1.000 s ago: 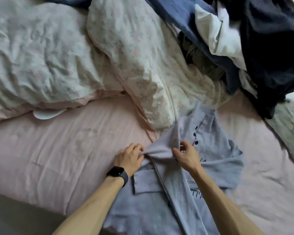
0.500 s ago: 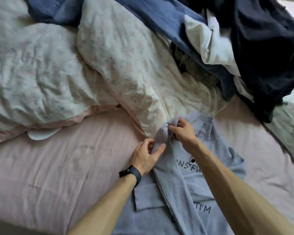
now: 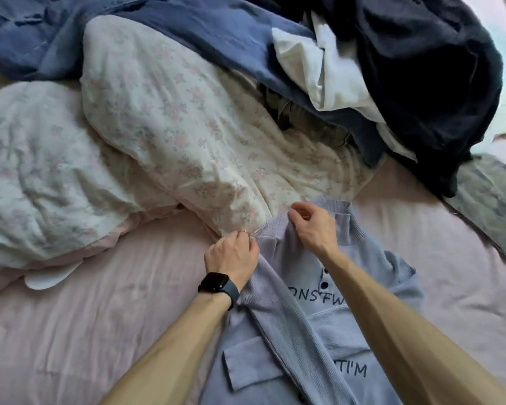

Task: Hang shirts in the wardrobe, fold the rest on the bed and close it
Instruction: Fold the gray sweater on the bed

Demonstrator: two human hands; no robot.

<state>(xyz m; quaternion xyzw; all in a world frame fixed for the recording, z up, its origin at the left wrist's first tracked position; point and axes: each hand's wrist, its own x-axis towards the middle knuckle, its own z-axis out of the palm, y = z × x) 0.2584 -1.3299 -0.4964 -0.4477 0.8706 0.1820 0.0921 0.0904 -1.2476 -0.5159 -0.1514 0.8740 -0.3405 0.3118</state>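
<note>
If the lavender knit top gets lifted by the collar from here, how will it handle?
Probably floppy: the lavender knit top bunches into soft folds where the left hand and right hand grip it. Likely light, since fingertips alone raise its edge. The ribbed knit looks grippy, not slippery.

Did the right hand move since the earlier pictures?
Yes. The right hand moved away from the person, up the lilac shirt to its collar, nearer the floral duvet.
</note>
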